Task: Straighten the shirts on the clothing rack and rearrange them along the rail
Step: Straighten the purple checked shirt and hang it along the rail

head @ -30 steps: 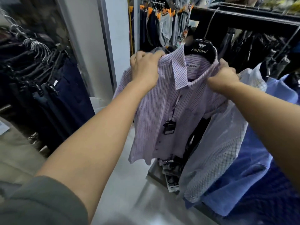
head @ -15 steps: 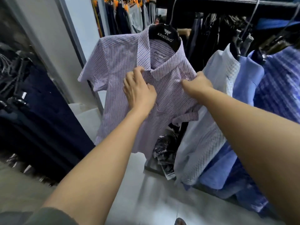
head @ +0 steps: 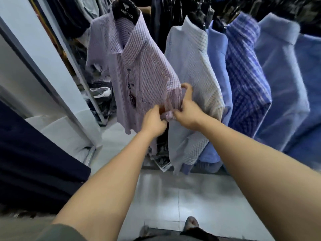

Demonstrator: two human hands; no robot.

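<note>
Sleeve-hem grip on the lilac checked shirt (head: 139, 72), which hangs from a black ARISTINO hanger (head: 126, 10) at the far left end of the row. The rail lies above the frame, so I cannot see it. The left hand (head: 153, 120) pinches the lower edge of the short sleeve (head: 171, 94), fingers curled into the cloth. The right hand (head: 186, 111) is clamped on the same hem just to the right, thumb hooked over the fold. The two hands almost touch.

Just right of the sleeve hangs a white checked shirt (head: 194, 72), then a light blue shirt (head: 218, 66) and a blue plaid shirt (head: 246, 75), all packed shoulder to shoulder.

I judge the fabric light, thin and limp: it will fold wherever I pinch it and offers no stiffness to push against. A pull at the sleeve probably swings the whole shirt on its hook. For smoothing I would hold hem edges and the button placket. For sliding along the rail I would take the hanger neck or the shoulder seams. A dark tag (head: 130, 86) dangling at the placket could snag.
</note>
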